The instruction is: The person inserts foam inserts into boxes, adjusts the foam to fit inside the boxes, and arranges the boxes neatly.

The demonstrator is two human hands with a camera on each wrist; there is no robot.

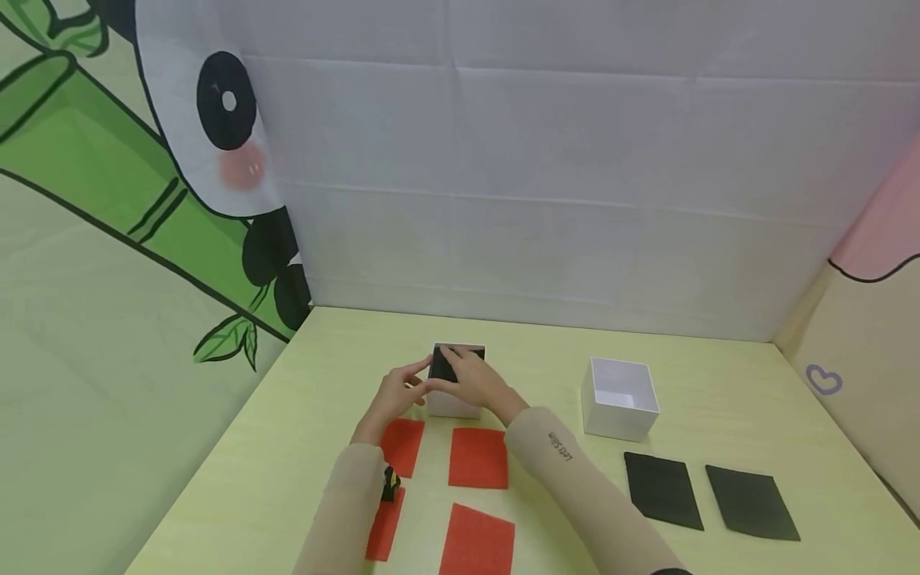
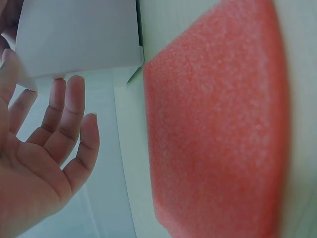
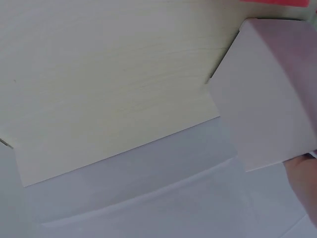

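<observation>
Your right hand (image 1: 470, 377) lies on top of the white box (image 1: 453, 403) at the table's middle, fingers pressing a black sheet (image 1: 443, 367) into its opening. Your left hand (image 1: 394, 397) sits just beside the box's left wall, fingers spread and relaxed, above a red foam sheet (image 1: 402, 446).

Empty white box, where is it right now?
Head view: the empty white box stands right of centre on the table, behind two black foam sheets.
</observation>
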